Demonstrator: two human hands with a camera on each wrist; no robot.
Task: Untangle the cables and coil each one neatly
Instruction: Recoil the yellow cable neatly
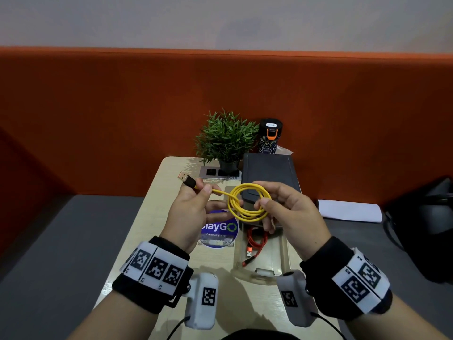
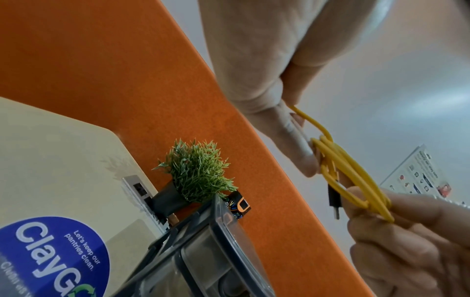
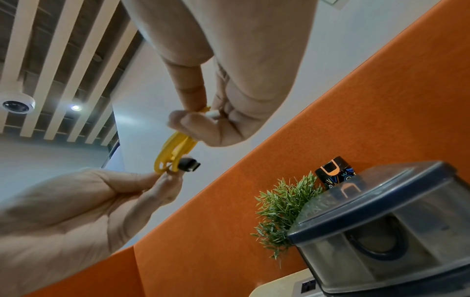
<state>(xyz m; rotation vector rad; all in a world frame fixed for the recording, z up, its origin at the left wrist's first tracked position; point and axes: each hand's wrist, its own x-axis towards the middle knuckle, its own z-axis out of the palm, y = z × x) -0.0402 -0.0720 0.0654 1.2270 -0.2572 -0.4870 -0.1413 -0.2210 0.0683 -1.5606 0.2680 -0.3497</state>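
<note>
Your left hand [image 1: 190,209] is pinching the thin yellow rubber-coated cable [image 1: 247,203] just behind its black-and-orange USB plug [image 1: 186,179], thumb and forefinger closed on it, while your right hand [image 1: 284,207] is gripping the far side of the loops between thumb and fingers. You are holding the coil in the air between both hands, above the pale wooden table [image 1: 169,192]. From the right wrist view, the cable's other black connector [image 3: 188,164] is poking out of the loops beside your right fingers.

You are judging well to keep the loops flat; to finish this coil, keep the right pinch firm so the turns are not springing apart, and feed the short free end from the left round the bundle without pulling hard on the plug. A crossing is showing at the left of the loops, so watch that it is not tightening into a knot.

Below your right hand, a red braided cable [image 1: 255,244] is lying coiled in a clear plastic container [image 1: 284,253]. Beyond your hands a dark grey lid [image 1: 269,173] is resting on another box, with a small green potted plant [image 1: 226,138] and a black patterned bottle [image 1: 269,136] behind it. Under your left hand a round blue sticker [image 1: 220,231] is showing on the table. An orange padded partition [image 1: 98,106] is running behind everything, with grey seating on both sides.
</note>
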